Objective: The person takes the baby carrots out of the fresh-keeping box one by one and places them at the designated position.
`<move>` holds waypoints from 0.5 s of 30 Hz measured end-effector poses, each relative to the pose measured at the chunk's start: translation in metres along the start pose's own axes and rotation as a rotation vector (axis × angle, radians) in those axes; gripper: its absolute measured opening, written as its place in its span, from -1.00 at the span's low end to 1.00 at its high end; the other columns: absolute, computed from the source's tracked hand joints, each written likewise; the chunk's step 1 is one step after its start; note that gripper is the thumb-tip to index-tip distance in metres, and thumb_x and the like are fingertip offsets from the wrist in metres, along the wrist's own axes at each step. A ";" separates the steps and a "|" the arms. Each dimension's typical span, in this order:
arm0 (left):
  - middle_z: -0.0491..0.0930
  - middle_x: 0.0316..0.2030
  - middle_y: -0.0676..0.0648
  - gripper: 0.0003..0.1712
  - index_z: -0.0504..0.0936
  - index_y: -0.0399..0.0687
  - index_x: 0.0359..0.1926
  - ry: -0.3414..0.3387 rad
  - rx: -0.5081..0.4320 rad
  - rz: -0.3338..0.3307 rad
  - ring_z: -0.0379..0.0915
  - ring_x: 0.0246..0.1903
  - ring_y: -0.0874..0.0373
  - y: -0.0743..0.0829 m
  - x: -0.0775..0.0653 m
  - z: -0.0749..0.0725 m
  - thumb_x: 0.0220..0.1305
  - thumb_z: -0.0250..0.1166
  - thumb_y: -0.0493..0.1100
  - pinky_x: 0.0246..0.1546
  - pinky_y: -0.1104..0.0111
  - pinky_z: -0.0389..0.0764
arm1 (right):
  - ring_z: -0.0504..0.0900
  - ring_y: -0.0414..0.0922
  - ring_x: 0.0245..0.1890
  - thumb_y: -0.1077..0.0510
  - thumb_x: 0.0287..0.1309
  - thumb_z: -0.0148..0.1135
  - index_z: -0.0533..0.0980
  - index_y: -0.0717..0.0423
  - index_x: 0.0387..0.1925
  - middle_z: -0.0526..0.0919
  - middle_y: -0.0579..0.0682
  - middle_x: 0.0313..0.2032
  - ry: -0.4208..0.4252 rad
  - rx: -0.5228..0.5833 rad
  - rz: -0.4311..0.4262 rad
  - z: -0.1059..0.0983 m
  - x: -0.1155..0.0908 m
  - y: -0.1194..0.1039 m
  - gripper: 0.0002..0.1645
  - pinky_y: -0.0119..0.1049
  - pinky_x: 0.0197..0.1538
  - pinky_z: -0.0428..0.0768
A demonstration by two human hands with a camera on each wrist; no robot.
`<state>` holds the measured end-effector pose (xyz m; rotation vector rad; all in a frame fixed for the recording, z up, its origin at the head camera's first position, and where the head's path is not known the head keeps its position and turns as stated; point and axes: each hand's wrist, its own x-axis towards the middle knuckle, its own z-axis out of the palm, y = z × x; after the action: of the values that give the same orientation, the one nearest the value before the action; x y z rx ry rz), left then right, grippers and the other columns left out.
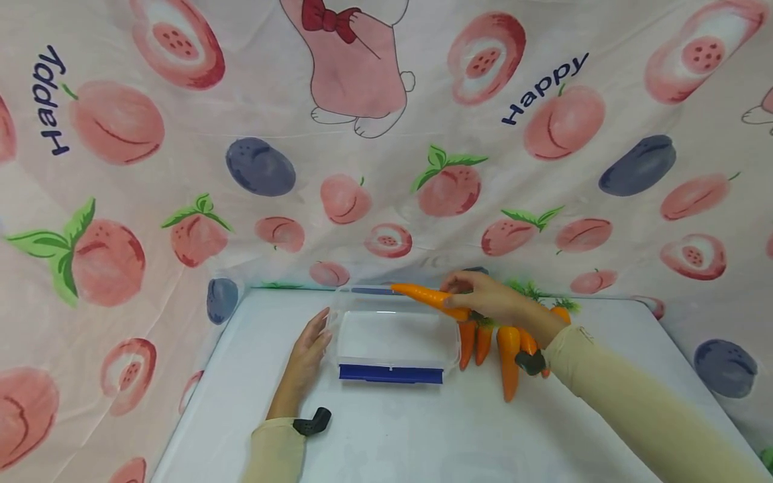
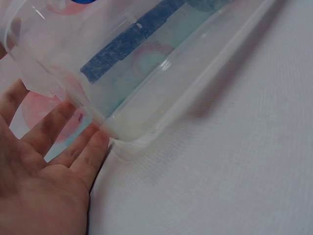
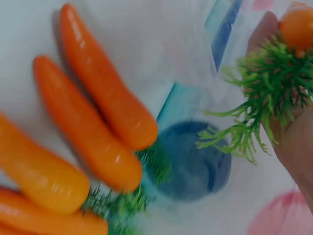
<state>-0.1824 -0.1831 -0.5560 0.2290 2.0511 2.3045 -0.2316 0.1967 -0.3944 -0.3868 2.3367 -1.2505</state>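
In my right hand [image 1: 483, 295] I grip an orange carrot [image 1: 425, 295] near its thick end. It is raised over the back right of a clear plastic box [image 1: 392, 335], its tip pointing left. Green feathery leaves [image 3: 279, 83] hang below that hand in the right wrist view. My left hand [image 1: 309, 345] rests against the box's left end, and in the left wrist view its fairly straight fingers [image 2: 90, 154] touch the clear end wall. A blue latch flap [image 1: 390, 373] runs along the front of the box.
Several more carrots [image 1: 508, 362] with green tops lie on the white table [image 1: 386, 436], right of the box. Two of them [image 3: 98, 78] lie side by side near its right end. A fruit-printed cloth [image 1: 338, 154] hangs behind the table and at its sides.
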 end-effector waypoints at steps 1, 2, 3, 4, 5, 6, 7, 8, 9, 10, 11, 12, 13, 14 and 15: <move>0.08 0.56 -0.29 -0.34 0.11 -0.07 0.59 0.000 -0.001 -0.001 0.00 0.55 -0.27 0.000 0.000 0.000 0.56 0.04 -0.22 0.49 -0.27 0.03 | 0.57 0.05 0.01 -0.05 0.32 0.32 0.51 0.04 0.12 0.61 0.10 0.07 0.008 -0.002 0.009 -0.004 -0.004 0.002 -0.57 -0.20 0.05 0.67; 0.08 0.56 -0.29 -0.34 0.11 -0.07 0.59 -0.001 -0.006 -0.001 0.00 0.55 -0.27 0.000 0.000 0.000 0.56 0.04 -0.21 0.50 -0.28 0.02 | 0.57 0.08 0.03 -0.04 0.33 0.31 0.52 0.03 0.13 0.61 0.10 0.07 0.010 0.011 0.024 -0.009 -0.009 0.004 -0.57 -0.18 0.07 0.67; 0.09 0.56 -0.28 -0.34 0.12 -0.07 0.59 0.000 -0.010 -0.003 0.00 0.55 -0.26 0.000 0.000 0.001 0.56 0.05 -0.21 0.50 -0.27 0.02 | 0.57 0.11 0.04 -0.04 0.34 0.30 0.52 0.04 0.14 0.61 0.11 0.07 0.013 0.023 0.036 -0.013 -0.014 0.006 -0.57 -0.17 0.09 0.65; 0.08 0.56 -0.28 -0.34 0.11 -0.07 0.59 -0.001 -0.014 -0.003 0.00 0.55 -0.26 0.000 0.001 0.001 0.56 0.05 -0.21 0.50 -0.28 0.01 | 0.57 0.14 0.05 -0.01 0.34 0.28 0.51 0.05 0.15 0.61 0.12 0.08 0.012 0.037 0.045 -0.018 -0.018 0.008 -0.57 -0.14 0.10 0.66; 0.08 0.57 -0.28 -0.34 0.11 -0.07 0.59 -0.001 -0.012 -0.003 0.00 0.55 -0.26 0.000 0.001 0.001 0.56 0.05 -0.21 0.49 -0.28 0.01 | 0.57 0.16 0.07 0.01 0.34 0.27 0.51 0.05 0.16 0.61 0.13 0.09 0.012 0.049 0.055 -0.022 -0.023 0.010 -0.57 -0.13 0.11 0.66; 0.08 0.57 -0.28 -0.34 0.11 -0.07 0.59 0.000 -0.008 -0.002 -0.01 0.55 -0.26 0.000 0.000 0.001 0.56 0.05 -0.20 0.49 -0.28 0.01 | 0.56 0.18 0.08 0.04 0.33 0.26 0.51 0.06 0.18 0.60 0.14 0.11 0.007 0.066 0.065 -0.027 -0.028 0.011 -0.57 -0.12 0.12 0.67; 0.08 0.56 -0.29 -0.34 0.11 -0.08 0.58 0.001 -0.003 0.002 0.01 0.54 -0.26 0.000 0.000 0.001 0.56 0.05 -0.20 0.49 -0.27 0.04 | 0.57 0.20 0.08 0.07 0.32 0.25 0.50 0.07 0.19 0.60 0.16 0.13 0.000 0.088 0.074 -0.031 -0.032 0.013 -0.56 -0.09 0.13 0.67; 0.09 0.56 -0.30 -0.34 0.11 -0.09 0.58 0.004 0.002 0.005 0.02 0.53 -0.26 0.001 0.000 0.001 0.56 0.05 -0.20 0.48 -0.26 0.07 | 0.56 0.20 0.09 0.10 0.31 0.25 0.50 0.09 0.20 0.58 0.18 0.15 -0.008 0.098 0.070 -0.035 -0.037 0.014 -0.55 -0.09 0.14 0.66; 0.10 0.56 -0.30 -0.34 0.12 -0.10 0.58 0.008 0.016 0.009 0.04 0.52 -0.25 0.002 0.000 0.001 0.56 0.05 -0.20 0.47 -0.23 0.11 | 0.56 0.19 0.08 0.13 0.29 0.24 0.49 0.10 0.20 0.58 0.19 0.15 -0.014 0.093 0.063 -0.039 -0.041 0.015 -0.54 -0.09 0.13 0.66; 0.11 0.55 -0.31 -0.34 0.12 -0.11 0.58 0.010 0.026 0.011 0.07 0.51 -0.24 0.002 -0.001 0.002 0.56 0.05 -0.20 0.46 -0.19 0.15 | 0.56 0.18 0.07 0.14 0.27 0.24 0.49 0.11 0.21 0.57 0.20 0.16 -0.020 0.088 0.051 -0.042 -0.046 0.017 -0.52 -0.09 0.13 0.66; 0.12 0.55 -0.31 -0.34 0.12 -0.11 0.58 0.012 0.032 0.012 0.09 0.50 -0.23 0.003 -0.001 0.002 0.56 0.05 -0.20 0.45 -0.15 0.19 | 0.56 0.16 0.06 0.16 0.25 0.24 0.50 0.10 0.21 0.56 0.20 0.16 -0.023 0.082 0.039 -0.046 -0.050 0.019 -0.51 -0.11 0.13 0.65; 0.13 0.55 -0.31 -0.33 0.12 -0.12 0.58 0.013 0.039 0.013 0.10 0.49 -0.23 0.003 -0.001 0.002 0.56 0.05 -0.20 0.44 -0.13 0.21 | 0.56 0.15 0.05 0.17 0.24 0.24 0.50 0.10 0.22 0.55 0.20 0.17 -0.027 0.079 0.027 -0.049 -0.054 0.020 -0.50 -0.10 0.12 0.65; 0.13 0.54 -0.32 -0.33 0.11 -0.13 0.58 0.013 0.039 0.015 0.11 0.48 -0.23 0.004 -0.001 0.002 0.55 0.05 -0.21 0.43 -0.11 0.23 | 0.57 0.15 0.03 0.18 0.24 0.24 0.49 0.09 0.23 0.55 0.21 0.17 -0.030 0.078 0.022 -0.053 -0.058 0.023 -0.49 -0.10 0.11 0.65; 0.12 0.55 -0.32 -0.33 0.11 -0.13 0.58 0.012 0.034 0.013 0.10 0.49 -0.22 0.003 0.000 0.002 0.55 0.05 -0.21 0.44 -0.11 0.21 | 0.57 0.15 0.02 0.17 0.24 0.24 0.50 0.07 0.23 0.56 0.20 0.16 -0.025 0.063 0.015 -0.056 -0.062 0.026 -0.49 -0.11 0.10 0.65; 0.12 0.55 -0.31 -0.33 0.11 -0.12 0.58 0.010 0.027 0.012 0.10 0.49 -0.21 0.003 0.000 0.002 0.55 0.05 -0.21 0.45 -0.12 0.20 | 0.57 0.15 0.02 0.16 0.24 0.24 0.51 0.05 0.23 0.56 0.19 0.15 -0.020 0.055 0.013 -0.060 -0.065 0.029 -0.49 -0.10 0.08 0.65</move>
<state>-0.1818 -0.1814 -0.5526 0.2323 2.0924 2.2903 -0.2082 0.2843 -0.3729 -0.3643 2.2793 -1.2960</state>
